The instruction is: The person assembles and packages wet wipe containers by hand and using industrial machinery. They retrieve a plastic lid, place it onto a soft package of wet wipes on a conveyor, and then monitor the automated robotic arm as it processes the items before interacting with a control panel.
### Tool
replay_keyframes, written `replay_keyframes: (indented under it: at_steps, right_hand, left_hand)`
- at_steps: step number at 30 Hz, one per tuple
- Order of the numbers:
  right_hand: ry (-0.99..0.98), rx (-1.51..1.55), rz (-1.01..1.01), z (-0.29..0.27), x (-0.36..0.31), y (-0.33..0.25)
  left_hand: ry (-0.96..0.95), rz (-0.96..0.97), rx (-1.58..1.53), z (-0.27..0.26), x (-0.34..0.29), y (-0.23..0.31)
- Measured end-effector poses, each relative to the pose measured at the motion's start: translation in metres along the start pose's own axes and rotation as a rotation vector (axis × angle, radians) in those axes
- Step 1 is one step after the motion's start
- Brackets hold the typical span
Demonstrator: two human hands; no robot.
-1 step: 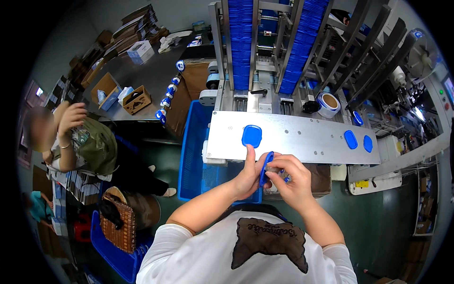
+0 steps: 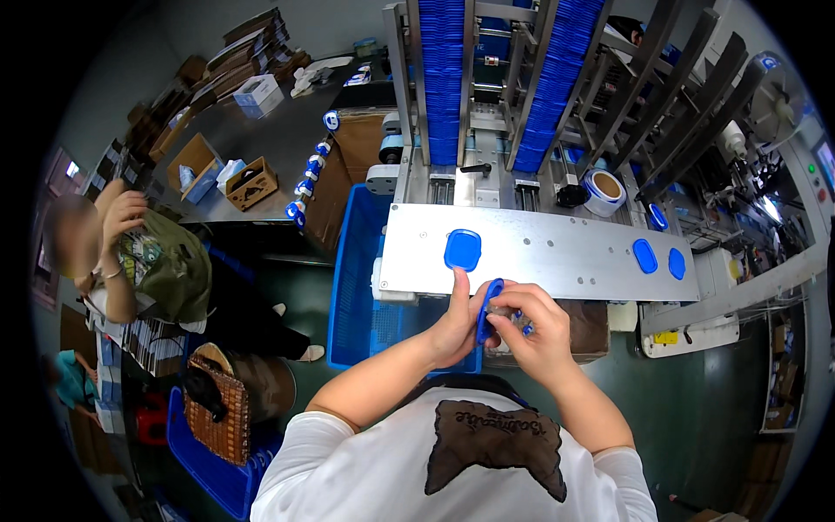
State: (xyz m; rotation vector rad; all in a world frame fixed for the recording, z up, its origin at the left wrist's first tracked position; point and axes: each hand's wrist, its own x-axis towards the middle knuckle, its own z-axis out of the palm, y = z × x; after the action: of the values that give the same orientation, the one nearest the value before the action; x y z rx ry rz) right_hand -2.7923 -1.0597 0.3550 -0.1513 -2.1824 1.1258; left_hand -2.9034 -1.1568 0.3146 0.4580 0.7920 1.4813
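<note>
A blue plastic lid (image 2: 488,315) is held on edge just in front of the metal plate. My left hand (image 2: 454,329) is closed around its left side, with the thumb pointing up. On the lid's other side, the bent fingers and thumb of my right hand (image 2: 537,326) pinch close together against it; a small pale bit shows there, too unclear to name. Beyond my left thumb, another blue lid (image 2: 463,250) lies flat on the metal plate (image 2: 557,270). Two more, a right-hand lid (image 2: 677,264) and its neighbour (image 2: 644,256), lie near the plate's right end.
Tall stacks of blue lids (image 2: 444,87) stand in the machine's metal guides behind the plate. Below its left end sits a blue crate (image 2: 350,304). A tape roll (image 2: 604,191) rests on the machine. To the left, a co-worker (image 2: 165,261) stands by a dark table (image 2: 287,113) with boxes.
My hands and the lid stay almost in place. The co-worker at the left has shifted slightly, with the raised hand a little further left.
</note>
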Motion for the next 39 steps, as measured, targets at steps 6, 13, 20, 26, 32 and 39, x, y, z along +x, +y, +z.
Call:
replay_keyframes:
  at_steps: [6,13,20,26,32,39]
  right_hand:
    - [0.283,-0.050,-0.004,-0.008,-0.005,0.004]
    - [0.106,0.078,0.043,-0.010,-0.003,-0.002]
    - [0.083,0.016,0.013,-0.004,-0.004,0.001]
    - [0.085,0.044,0.014,0.000,-0.001,0.000]
    - [0.137,0.029,-0.001,-0.017,0.000,-0.001]
    - [0.126,-0.374,-0.187,-0.003,0.012,0.005]
  left_hand:
    - [-0.013,-0.002,-0.089,0.009,-0.008,0.012]
    - [0.178,0.199,0.434,0.010,-0.007,0.012]
    - [0.489,0.572,1.138,0.012,-0.002,0.012]
    - [0.525,0.610,1.207,0.013,-0.001,0.012]
    - [0.625,0.607,1.351,0.006,-0.001,0.015]
    - [0.735,0.750,1.666,0.014,-0.002,0.019]
